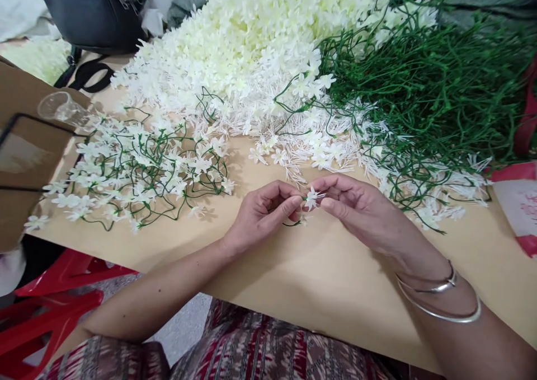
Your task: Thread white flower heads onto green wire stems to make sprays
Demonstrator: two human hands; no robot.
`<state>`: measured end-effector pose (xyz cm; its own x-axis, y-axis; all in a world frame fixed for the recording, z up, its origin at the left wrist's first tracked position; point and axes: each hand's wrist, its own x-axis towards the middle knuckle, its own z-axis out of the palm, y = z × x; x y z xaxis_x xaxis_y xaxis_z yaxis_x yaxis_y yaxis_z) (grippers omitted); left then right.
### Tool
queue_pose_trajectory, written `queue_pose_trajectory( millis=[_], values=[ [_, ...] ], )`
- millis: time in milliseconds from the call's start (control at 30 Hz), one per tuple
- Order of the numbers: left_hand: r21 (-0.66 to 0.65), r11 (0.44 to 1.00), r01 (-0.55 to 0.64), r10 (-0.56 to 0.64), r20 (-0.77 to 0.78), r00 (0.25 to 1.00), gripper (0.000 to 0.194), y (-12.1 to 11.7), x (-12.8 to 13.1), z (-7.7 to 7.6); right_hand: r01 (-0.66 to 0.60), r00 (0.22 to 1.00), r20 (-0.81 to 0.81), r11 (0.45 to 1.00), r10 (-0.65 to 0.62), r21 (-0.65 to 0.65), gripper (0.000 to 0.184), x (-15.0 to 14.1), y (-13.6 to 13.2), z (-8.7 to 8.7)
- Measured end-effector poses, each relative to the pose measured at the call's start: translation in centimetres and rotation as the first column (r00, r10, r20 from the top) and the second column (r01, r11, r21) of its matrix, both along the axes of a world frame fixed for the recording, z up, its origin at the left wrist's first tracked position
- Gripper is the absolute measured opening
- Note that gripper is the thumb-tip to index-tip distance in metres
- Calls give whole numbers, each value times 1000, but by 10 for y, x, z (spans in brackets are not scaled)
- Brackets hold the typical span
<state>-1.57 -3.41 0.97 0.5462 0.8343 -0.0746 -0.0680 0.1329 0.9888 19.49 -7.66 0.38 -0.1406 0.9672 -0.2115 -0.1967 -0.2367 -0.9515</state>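
Observation:
Between my two hands, over the tan tabletop, is a small white artificial flower. My left hand is closed, thumb and forefinger pinching a green plastic stem right beside the blossom. My right hand has its thumb and fingertips at the flower's other side, around thin white stamens; whether they grip them is hard to make out. Left of my hands lies a tangle of finished white flowers on green stems. Beyond them rises a large heap of loose white blossoms.
A pile of green plastic stems covers the back right. White stamens lie scattered along the heap's front. A clear plastic cup lies by a cardboard box at left. A black bag sits behind; red stools stand below.

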Motion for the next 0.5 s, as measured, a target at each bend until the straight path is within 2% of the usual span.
queue_pose_trajectory(
  millis=[167,300,500],
  values=[
    [9,1000,21,-21,7,1000,32,-3,1,0,16,1000,24,1000,-16,3,18,-9,-2,5],
    [14,1000,25,-24,-33,999,33,-4,1,-1,69,993,90,997,-72,33,21,-12,-3,4],
    [31,999,36,-33,-82,996,37,-1,0,3,68,992,103,994,-77,90,27,-13,-1,3]
  ],
)
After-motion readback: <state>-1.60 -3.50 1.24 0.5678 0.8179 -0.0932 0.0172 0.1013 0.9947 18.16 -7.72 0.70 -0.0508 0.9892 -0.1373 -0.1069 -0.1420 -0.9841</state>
